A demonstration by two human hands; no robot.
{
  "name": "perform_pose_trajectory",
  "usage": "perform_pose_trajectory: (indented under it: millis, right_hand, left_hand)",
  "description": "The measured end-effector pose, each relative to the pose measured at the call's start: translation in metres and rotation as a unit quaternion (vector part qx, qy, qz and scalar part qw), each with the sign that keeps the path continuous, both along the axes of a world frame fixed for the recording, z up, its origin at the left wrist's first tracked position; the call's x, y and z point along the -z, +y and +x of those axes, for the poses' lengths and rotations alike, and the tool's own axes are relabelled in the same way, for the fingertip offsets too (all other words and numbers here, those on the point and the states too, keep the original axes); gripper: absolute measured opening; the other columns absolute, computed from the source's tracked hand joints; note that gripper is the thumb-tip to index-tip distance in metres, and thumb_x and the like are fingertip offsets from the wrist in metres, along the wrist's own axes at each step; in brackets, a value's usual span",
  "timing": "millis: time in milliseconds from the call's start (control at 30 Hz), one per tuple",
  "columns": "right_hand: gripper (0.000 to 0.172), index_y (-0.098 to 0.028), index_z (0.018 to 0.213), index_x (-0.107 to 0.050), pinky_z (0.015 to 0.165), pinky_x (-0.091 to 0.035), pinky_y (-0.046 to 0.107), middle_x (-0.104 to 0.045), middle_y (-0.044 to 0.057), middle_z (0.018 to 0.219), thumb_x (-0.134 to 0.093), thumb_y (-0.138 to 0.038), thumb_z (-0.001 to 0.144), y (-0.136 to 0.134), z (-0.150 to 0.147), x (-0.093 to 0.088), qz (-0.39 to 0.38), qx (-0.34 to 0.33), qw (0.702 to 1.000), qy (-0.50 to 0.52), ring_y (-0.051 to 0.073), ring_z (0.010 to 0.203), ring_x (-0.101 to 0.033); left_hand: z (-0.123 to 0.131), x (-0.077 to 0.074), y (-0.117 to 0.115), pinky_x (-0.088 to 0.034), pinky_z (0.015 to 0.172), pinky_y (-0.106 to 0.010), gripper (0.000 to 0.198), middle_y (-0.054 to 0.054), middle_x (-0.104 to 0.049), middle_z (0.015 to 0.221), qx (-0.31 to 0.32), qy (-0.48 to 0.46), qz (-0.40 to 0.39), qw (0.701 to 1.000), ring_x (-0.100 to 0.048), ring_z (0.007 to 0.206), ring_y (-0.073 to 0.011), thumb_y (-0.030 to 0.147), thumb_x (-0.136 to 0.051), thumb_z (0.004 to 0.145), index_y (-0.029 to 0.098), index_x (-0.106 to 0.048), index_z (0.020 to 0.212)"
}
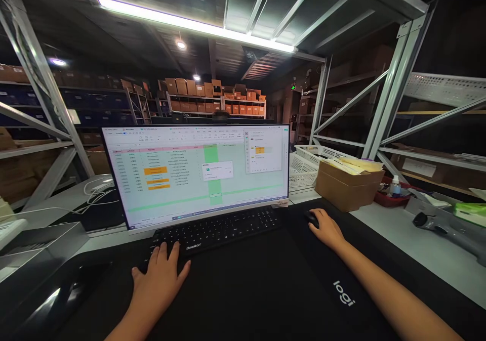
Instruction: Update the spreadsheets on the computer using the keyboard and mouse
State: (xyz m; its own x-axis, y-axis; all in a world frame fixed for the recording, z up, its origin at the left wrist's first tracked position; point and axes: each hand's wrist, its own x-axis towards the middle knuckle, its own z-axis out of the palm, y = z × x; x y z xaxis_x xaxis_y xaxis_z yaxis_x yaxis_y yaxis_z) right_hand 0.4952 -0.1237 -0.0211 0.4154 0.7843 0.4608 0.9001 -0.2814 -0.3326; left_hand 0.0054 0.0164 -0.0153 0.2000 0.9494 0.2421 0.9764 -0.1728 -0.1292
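My left hand (161, 275) lies with spread fingers at the lower left corner of a black keyboard (224, 229), its fingertips on or just over the keys. On the right, my right hand (325, 228) is curved over a black computer mouse (312, 219), which the fingers partly hide. Both rest on a large black desk mat (243, 290). Behind the keyboard stands a monitor (182, 179) showing a spreadsheet with orange and green cells, a small pop-up box in the middle and another window at the upper right.
A cardboard box (347, 186) with papers on top stands right of the monitor, before white plastic baskets (304, 171). Farther right are a spray bottle (395, 186) in a red tray and a barcode scanner (436, 224). A grey metal tray (45, 250) sits at left.
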Motion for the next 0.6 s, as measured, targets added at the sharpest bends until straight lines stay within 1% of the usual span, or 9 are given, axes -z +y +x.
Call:
perform_pose_trajectory:
  millis: [167,367,600]
  right_hand:
    - [0.043,-0.024,0.127,-0.055,0.104,-0.044,0.037,-0.056,0.008,0.132,-0.051,-0.034,0.085,-0.0003,-0.0008,-0.002,-0.014,-0.004,1.0,0.013,0.022,0.118,-0.059]
    - [0.045,-0.026,0.131,-0.054,0.103,-0.046,0.037,-0.053,0.008,0.137,-0.049,-0.042,0.089,0.0002,0.0004,-0.0031,-0.027,-0.019,0.999,0.042,0.022,0.118,-0.059]
    - [0.049,-0.028,0.135,-0.055,0.107,-0.043,0.038,-0.049,0.008,0.143,-0.046,-0.048,0.091,0.0008,0.0031,-0.0025,-0.047,-0.025,0.998,0.043,0.023,0.126,-0.055]
  left_hand:
    - [0.0008,-0.0027,-0.0023,-0.033,0.106,-0.07,0.067,-0.02,-0.031,0.161,-0.004,0.006,-0.008,1.0,-0.025,0.15,-0.0364,0.045,-0.024,0.094,0.015,-0.032,0.153]
    - [0.0007,-0.004,-0.0031,-0.034,0.106,-0.069,0.067,-0.021,-0.031,0.161,-0.002,0.008,-0.009,1.0,-0.025,0.149,-0.0365,0.045,-0.024,0.094,0.015,-0.031,0.153]
    - [0.0014,-0.0053,-0.0039,-0.032,0.106,-0.07,0.067,-0.021,-0.033,0.16,0.0,-0.004,-0.006,1.0,-0.026,0.149,-0.0374,0.045,-0.025,0.093,0.014,-0.033,0.152]
